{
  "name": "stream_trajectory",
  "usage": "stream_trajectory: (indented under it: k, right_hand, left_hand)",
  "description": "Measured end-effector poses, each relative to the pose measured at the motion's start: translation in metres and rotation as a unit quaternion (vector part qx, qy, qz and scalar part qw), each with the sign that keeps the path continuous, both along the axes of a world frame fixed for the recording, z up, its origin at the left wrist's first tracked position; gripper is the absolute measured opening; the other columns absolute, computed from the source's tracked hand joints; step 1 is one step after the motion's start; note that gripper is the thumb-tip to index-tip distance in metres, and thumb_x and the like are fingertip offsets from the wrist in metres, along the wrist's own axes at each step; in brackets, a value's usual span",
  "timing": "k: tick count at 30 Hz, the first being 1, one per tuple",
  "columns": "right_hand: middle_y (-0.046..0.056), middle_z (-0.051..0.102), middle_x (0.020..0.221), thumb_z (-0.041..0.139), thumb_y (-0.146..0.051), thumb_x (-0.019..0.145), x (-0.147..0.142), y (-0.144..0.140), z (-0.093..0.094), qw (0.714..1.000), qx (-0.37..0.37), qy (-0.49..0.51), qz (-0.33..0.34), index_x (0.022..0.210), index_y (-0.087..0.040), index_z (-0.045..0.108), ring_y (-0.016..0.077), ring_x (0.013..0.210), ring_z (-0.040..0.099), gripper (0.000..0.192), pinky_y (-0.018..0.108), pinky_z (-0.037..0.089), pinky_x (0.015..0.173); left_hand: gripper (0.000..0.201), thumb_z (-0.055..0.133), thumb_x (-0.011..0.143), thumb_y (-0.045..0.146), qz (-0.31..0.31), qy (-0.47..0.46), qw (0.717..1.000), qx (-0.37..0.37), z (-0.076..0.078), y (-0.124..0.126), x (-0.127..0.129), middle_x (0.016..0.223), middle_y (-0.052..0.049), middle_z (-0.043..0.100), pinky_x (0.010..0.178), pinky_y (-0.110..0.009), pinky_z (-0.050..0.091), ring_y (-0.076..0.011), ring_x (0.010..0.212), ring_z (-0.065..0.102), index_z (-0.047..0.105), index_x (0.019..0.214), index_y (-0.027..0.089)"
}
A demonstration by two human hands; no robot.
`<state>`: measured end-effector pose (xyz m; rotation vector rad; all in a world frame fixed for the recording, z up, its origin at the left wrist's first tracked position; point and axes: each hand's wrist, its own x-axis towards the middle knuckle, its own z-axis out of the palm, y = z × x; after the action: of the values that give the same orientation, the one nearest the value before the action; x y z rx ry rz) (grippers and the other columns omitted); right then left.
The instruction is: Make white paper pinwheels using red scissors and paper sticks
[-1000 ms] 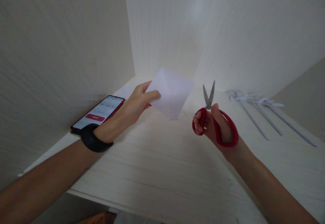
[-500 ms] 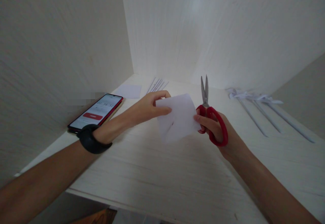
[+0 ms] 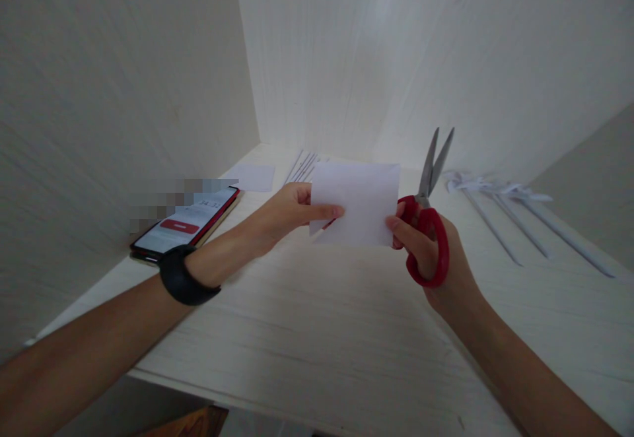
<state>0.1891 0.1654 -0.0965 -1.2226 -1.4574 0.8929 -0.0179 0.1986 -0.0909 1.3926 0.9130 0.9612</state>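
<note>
A square sheet of white paper (image 3: 360, 196) is held up between both hands, above the table. My left hand (image 3: 292, 212) pinches its left side, thumb in front and fingers behind. A small slit with something reddish shows near the paper's lower left. My right hand (image 3: 436, 252) carries scissors (image 3: 438, 160) with red handles, their blades slightly apart and pointing up. The thumb of that hand also presses on the paper's right edge.
A phone (image 3: 185, 222) with a lit screen lies at the left. Behind my left hand are a paper sheet (image 3: 253, 177) and several thin sticks (image 3: 300, 168). White paper flowers (image 3: 495, 186) on rolled stems (image 3: 567, 235) rest at the right. Walls enclose the white table (image 3: 317, 338).
The paper has been turned and straightened to face me flat. The scissors have tilted and shifted to the right in my right hand. Both hands still hold the paper.
</note>
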Motion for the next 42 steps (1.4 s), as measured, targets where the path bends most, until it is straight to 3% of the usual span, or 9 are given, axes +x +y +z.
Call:
stream_trajectory:
  k: [7, 13, 20, 28, 42]
  right_hand:
    - [-0.003, 0.045, 0.058, 0.064, -0.036, 0.077, 0.000, 0.000, 0.002, 0.999, -0.015, 0.007, 0.028, 0.071, -0.022, 0.050, 0.0125, 0.056, 0.041, 0.021, 0.027, 0.034, 0.053]
    - [0.000, 0.047, 0.061, 0.044, -0.058, 0.090, 0.004, -0.004, 0.000, 0.992, -0.026, 0.023, 0.122, 0.072, -0.021, 0.054, 0.0147, 0.059, 0.045, 0.042, 0.029, 0.037, 0.058]
    - [0.001, 0.050, 0.070, 0.032, -0.075, 0.085, 0.005, -0.006, -0.005, 0.973, -0.072, -0.060, 0.210, 0.079, -0.021, 0.052, 0.0162, 0.066, 0.047, 0.058, 0.032, 0.042, 0.066]
    - [0.001, 0.047, 0.072, 0.035, -0.079, 0.082, 0.006, -0.009, 0.004, 0.956, -0.087, -0.134, 0.247, 0.072, -0.022, 0.040, 0.0154, 0.065, 0.044, 0.057, 0.030, 0.038, 0.060]
    - [-0.001, 0.043, 0.063, 0.033, -0.082, 0.079, 0.002, -0.009, 0.004, 0.949, -0.116, -0.135, 0.260, 0.067, -0.022, 0.037, 0.0139, 0.060, 0.041, 0.061, 0.029, 0.034, 0.058]
  left_hand:
    - [0.028, 0.079, 0.066, 0.037, 0.039, 0.004, 0.999, 0.031, -0.002, 0.002, -0.001, 0.078, -0.004, 0.070, 0.072, -0.031, 0.050, -0.0181, 0.076, 0.064, 0.072, 0.082, 0.015]
    - [0.030, 0.076, 0.068, 0.037, 0.154, -0.013, 0.982, 0.105, 0.004, 0.003, -0.004, 0.087, -0.004, 0.072, 0.068, -0.027, 0.049, -0.0181, 0.078, 0.063, 0.072, 0.088, 0.016]
    - [0.022, 0.073, 0.069, 0.035, 0.250, -0.038, 0.955, 0.157, 0.013, 0.003, -0.005, 0.081, -0.003, 0.070, 0.060, -0.025, 0.046, -0.0192, 0.077, 0.062, 0.070, 0.082, 0.018]
    - [0.019, 0.073, 0.069, 0.037, 0.269, -0.007, 0.940, 0.210, 0.018, -0.001, -0.005, 0.075, 0.000, 0.066, 0.058, -0.024, 0.043, -0.0183, 0.076, 0.059, 0.068, 0.074, 0.020]
    - [0.017, 0.071, 0.070, 0.038, 0.240, 0.016, 0.954, 0.179, 0.017, -0.004, -0.002, 0.063, 0.000, 0.059, 0.050, -0.025, 0.042, -0.0161, 0.064, 0.055, 0.066, 0.068, 0.021]
